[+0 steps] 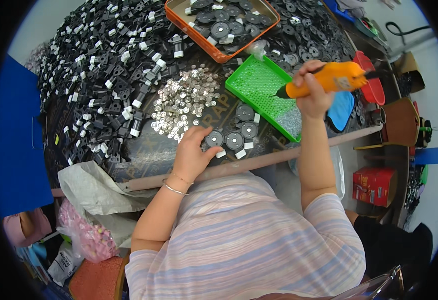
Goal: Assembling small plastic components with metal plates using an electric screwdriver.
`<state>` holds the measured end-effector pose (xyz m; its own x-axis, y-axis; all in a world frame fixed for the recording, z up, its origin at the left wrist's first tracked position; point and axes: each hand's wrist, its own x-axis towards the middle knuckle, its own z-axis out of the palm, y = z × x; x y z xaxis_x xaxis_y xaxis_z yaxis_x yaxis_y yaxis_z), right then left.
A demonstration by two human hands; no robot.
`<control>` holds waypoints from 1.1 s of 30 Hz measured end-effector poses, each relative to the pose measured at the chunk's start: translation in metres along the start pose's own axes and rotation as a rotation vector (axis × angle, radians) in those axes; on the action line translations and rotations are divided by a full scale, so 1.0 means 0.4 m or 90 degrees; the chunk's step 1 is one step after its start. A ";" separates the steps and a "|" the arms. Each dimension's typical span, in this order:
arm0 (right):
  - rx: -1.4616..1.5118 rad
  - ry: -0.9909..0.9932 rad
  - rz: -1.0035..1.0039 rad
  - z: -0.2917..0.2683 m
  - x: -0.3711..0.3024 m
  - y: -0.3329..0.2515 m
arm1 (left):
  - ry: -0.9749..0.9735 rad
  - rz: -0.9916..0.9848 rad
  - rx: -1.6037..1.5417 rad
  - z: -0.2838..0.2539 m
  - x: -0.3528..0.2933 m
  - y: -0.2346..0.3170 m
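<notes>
My left hand is closed lightly round a black disc-shaped part with a white block on it, which lies on the table near the front edge; thumb and fingers rest at its rim. Several similar parts, one a black disc, sit just to its right. My right hand grips an orange electric screwdriver, held roughly level. Its dark tip points left above a green perforated tray, whose near right corner holds a heap of small silver screws.
Silver round caps lie piled left of the green tray. A large heap of black-and-white parts covers the left. Behind stands an orange tray of discs; more black discs lie beyond. A pale rail edges the table.
</notes>
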<state>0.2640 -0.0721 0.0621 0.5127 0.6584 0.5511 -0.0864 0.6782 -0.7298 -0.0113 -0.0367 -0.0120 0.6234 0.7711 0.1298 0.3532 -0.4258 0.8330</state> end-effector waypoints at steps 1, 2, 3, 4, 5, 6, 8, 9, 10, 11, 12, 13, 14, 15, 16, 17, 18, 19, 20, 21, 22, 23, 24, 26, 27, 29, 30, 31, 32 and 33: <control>0.046 -0.021 0.005 0.024 -0.006 -0.017 | 0.001 -0.005 0.002 0.000 0.000 -0.001; 0.093 -0.042 0.009 0.050 -0.015 -0.031 | 0.005 0.004 0.009 0.001 0.000 -0.001; 0.118 -0.074 0.024 0.082 -0.032 -0.041 | 0.009 0.013 0.016 0.001 -0.001 -0.001; 0.101 -0.128 0.044 0.103 -0.054 -0.038 | 0.008 0.009 0.017 0.003 0.000 0.000; 0.084 -0.182 0.064 0.127 -0.075 -0.033 | 0.009 0.006 0.020 0.002 -0.001 -0.002; 0.085 -0.223 0.108 0.156 -0.096 -0.037 | 0.010 0.012 0.019 0.003 -0.002 -0.005; 0.065 -0.278 0.140 0.204 -0.123 -0.030 | 0.009 0.018 0.019 0.005 -0.001 -0.009; 0.046 -0.294 0.129 0.222 -0.131 -0.022 | 0.006 0.026 0.019 0.004 -0.001 -0.012; -0.008 -0.325 0.102 0.228 -0.133 -0.013 | 0.004 0.034 0.020 0.004 -0.001 -0.014; -0.007 -0.326 0.103 0.233 -0.135 -0.009 | 0.005 0.033 0.020 0.004 -0.002 -0.015; -0.005 -0.331 0.140 0.237 -0.137 -0.006 | 0.007 0.037 0.019 0.006 -0.002 -0.016; -0.004 -0.337 0.178 0.242 -0.140 -0.003 | 0.010 0.042 0.019 0.007 -0.003 -0.017; 0.013 -0.320 0.214 0.246 -0.147 0.000 | 0.011 0.041 0.018 0.004 -0.003 -0.014; 0.012 -0.320 0.215 0.246 -0.149 0.005 | 0.003 0.025 0.017 0.000 -0.003 -0.008; 0.001 -0.349 0.193 0.244 -0.148 0.012 | -0.004 0.010 0.015 -0.001 -0.003 -0.004; -0.010 -0.377 0.170 0.244 -0.148 0.015 | -0.005 0.010 0.014 0.000 -0.004 -0.006; -0.010 -0.378 0.170 0.248 -0.149 0.016 | -0.008 0.018 0.021 -0.001 -0.004 -0.010; -0.008 -0.386 0.181 0.252 -0.150 0.014 | -0.011 0.025 0.027 -0.001 -0.004 -0.013; -0.006 -0.393 0.191 0.254 -0.150 0.014 | -0.010 0.026 0.027 -0.001 -0.004 -0.012; -0.019 -0.399 0.180 0.252 -0.151 0.017 | -0.008 0.027 0.021 -0.001 -0.003 -0.010; -0.020 -0.398 0.179 0.250 -0.153 0.022 | -0.005 0.027 0.015 -0.001 -0.002 -0.008; -0.002 -0.384 0.194 0.247 -0.156 0.028 | -0.006 0.029 0.015 0.000 0.000 -0.010; 0.018 -0.370 0.208 0.245 -0.155 0.030 | 0.001 0.049 0.017 0.001 0.001 -0.014; 0.016 -0.400 0.188 0.242 -0.138 0.033 | 0.007 0.072 0.020 0.004 0.003 -0.015; 0.013 -0.429 0.169 0.241 -0.131 0.034 | 0.010 0.052 0.005 0.007 0.004 -0.015; 0.043 -0.402 0.135 0.239 -0.115 0.016 | 0.009 0.035 -0.008 0.008 0.006 -0.012; 0.139 -0.380 0.170 0.241 -0.091 -0.022 | 0.011 0.042 0.005 0.005 0.005 -0.009; 0.203 -0.365 0.176 0.224 -0.079 -0.042 | 0.012 0.048 0.021 0.002 0.002 -0.006; 0.267 -0.348 0.182 0.202 -0.067 -0.058 | 0.011 0.050 0.022 0.002 -0.003 -0.007; 0.290 -0.337 0.173 0.175 -0.058 -0.075 | 0.007 0.045 0.040 0.003 -0.004 -0.007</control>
<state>0.1949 -0.0850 0.0994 -0.0471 0.8131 0.5802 -0.5553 0.4615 -0.6918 -0.0125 -0.0373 -0.0150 0.6411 0.7430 0.1924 0.3521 -0.5075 0.7864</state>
